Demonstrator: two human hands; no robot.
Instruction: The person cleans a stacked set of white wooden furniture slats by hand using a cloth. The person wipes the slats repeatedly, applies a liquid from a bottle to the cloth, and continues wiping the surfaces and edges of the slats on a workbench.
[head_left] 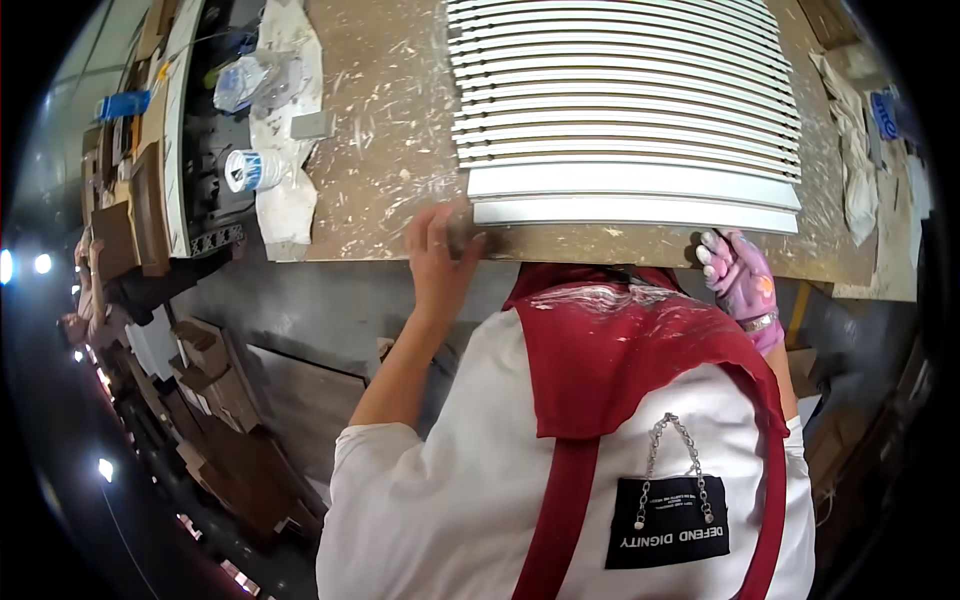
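- At left, by a pale sheet [286, 205] — a blue-and-white cup [245, 171], contents indiscernible.
- Just beyond and between left hand [436, 246] and gloved right hand [743, 275]: front white strip [635, 212], on the surface [390, 130].
- Left loosely spread near the strip's end; right curled — cannot tell if gripping.

The person [395, 370] wears a white shirt [430, 490] and a red apron [630, 360] with whitish smears [605, 297]. On the front are a lettered black patch [650, 500] and a silver chain [684, 430]. A pink glove [750, 298] covers the right hand [742, 275].
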